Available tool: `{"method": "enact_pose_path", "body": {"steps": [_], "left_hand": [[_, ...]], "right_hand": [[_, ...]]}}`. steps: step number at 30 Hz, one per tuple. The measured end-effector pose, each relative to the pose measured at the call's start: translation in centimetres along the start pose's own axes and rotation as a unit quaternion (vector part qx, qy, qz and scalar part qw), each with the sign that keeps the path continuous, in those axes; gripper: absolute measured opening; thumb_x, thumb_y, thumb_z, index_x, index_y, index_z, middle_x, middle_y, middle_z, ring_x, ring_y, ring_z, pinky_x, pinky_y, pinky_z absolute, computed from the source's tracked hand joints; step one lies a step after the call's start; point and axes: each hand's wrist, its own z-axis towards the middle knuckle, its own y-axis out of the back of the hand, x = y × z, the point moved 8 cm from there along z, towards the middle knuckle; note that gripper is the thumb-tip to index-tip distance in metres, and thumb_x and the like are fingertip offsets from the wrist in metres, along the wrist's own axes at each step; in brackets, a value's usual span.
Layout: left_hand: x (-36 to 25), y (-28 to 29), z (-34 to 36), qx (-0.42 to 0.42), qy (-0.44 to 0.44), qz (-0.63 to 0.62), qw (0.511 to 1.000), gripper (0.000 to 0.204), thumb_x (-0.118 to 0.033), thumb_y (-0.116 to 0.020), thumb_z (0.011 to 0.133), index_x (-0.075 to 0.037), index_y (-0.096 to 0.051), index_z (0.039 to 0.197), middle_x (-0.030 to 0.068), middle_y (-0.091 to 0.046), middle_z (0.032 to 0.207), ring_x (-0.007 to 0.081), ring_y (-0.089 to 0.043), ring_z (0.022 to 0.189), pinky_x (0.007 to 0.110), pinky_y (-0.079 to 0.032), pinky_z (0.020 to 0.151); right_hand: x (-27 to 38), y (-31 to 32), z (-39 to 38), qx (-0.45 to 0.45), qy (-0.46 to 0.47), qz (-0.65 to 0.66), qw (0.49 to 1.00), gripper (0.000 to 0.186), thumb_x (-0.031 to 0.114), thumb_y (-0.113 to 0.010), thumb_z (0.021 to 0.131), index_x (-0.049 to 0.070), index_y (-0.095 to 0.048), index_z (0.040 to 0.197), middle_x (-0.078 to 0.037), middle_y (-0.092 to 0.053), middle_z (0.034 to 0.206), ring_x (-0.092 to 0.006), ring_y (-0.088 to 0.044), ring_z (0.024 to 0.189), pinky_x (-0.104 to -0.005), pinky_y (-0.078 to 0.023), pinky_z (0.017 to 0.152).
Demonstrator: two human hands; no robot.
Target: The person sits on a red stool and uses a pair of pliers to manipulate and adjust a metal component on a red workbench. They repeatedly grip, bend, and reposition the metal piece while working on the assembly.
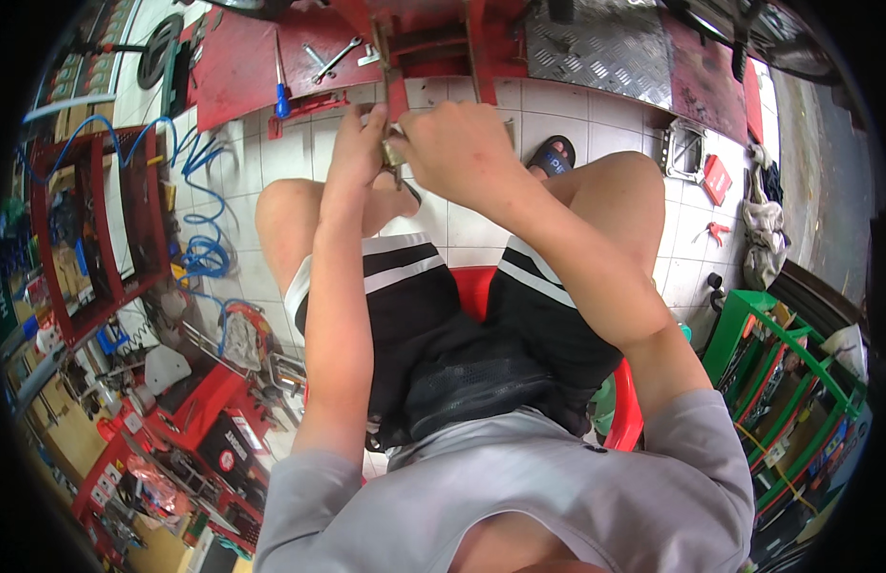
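Both my hands meet in front of my knees, close to the edge of a red metal bench. My left hand point(359, 143) is closed around a small brass-coloured metal part point(391, 156), whose exact kind I cannot make out. From the right, my right hand point(454, 145) reaches over with its fingers curled onto the same part. Its fingertips and much of the part are hidden behind the back of the hand. On the bench ahead lie a screwdriver point(282, 98) with a blue handle and a combination wrench point(339, 59).
The red bench point(234, 67) spans the front, with a chequered metal plate point(596, 57) on its right. A coiled blue air hose point(206, 250) lies left. A green rack point(748, 320) stands right, near a red box point(717, 180). Red tool shelves point(56, 248) line the left.
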Motion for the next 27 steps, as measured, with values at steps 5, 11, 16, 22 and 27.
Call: {"method": "enact_pose_path", "body": {"steps": [5,11,16,22,27], "left_hand": [[0.4,0.5,0.4,0.006,0.005,0.035,0.999,0.045,-0.028,-0.057,0.094,0.0,-0.046,0.127,0.0096,-0.062,0.099,0.0146,-0.061,0.082,0.026,-0.049,0.067],[0.1,0.5,0.2,0.014,0.023,0.05,0.998,0.033,-0.025,-0.056,0.094,0.002,-0.055,0.114,0.0068,-0.061,0.081,0.0109,-0.056,0.07,0.025,-0.044,0.059],[-0.2,1.5,0.6,0.018,0.013,0.059,0.998,0.039,-0.026,-0.057,0.094,0.003,-0.052,0.12,0.0071,-0.063,0.087,0.0104,-0.058,0.073,0.024,-0.043,0.059],[-1.6,1.5,-0.3,0.012,0.006,0.123,0.992,0.037,-0.021,-0.055,0.094,0.002,-0.052,0.122,0.0088,-0.065,0.089,0.0117,-0.061,0.077,0.025,-0.046,0.064],[-4.3,-0.3,-1.9,0.044,-0.028,0.15,0.987,0.037,-0.015,-0.052,0.093,0.003,-0.051,0.125,0.0113,-0.065,0.098,0.0158,-0.061,0.094,0.028,-0.048,0.078]], "right_hand": [[-0.1,-1.1,0.2,0.024,0.016,0.116,0.993,0.03,0.036,-0.064,0.081,0.006,-0.069,0.082,-0.015,-0.065,0.066,-0.0341,-0.065,0.066,-0.0432,-0.051,0.063],[-1.1,-2.1,1.1,0.008,0.031,0.158,0.987,0.027,0.031,-0.065,0.078,0.005,-0.07,0.08,-0.017,-0.065,0.07,-0.034,-0.065,0.071,-0.0432,-0.051,0.066],[0.2,-1.5,1.0,-0.016,0.06,0.169,0.984,0.024,0.027,-0.066,0.075,0.003,-0.068,0.074,-0.017,-0.065,0.069,-0.0343,-0.065,0.072,-0.0434,-0.051,0.065],[0.3,-1.5,1.4,-0.039,0.012,0.184,0.982,0.021,0.022,-0.071,0.062,0.004,-0.066,0.069,-0.015,-0.064,0.066,-0.034,-0.065,0.069,-0.0438,-0.051,0.062],[0.5,-1.4,1.1,-0.061,0.006,0.2,0.978,0.012,0.014,-0.068,0.065,0.006,-0.069,0.073,-0.014,-0.066,0.071,-0.0318,-0.067,0.073,-0.0423,-0.052,0.063]]}}
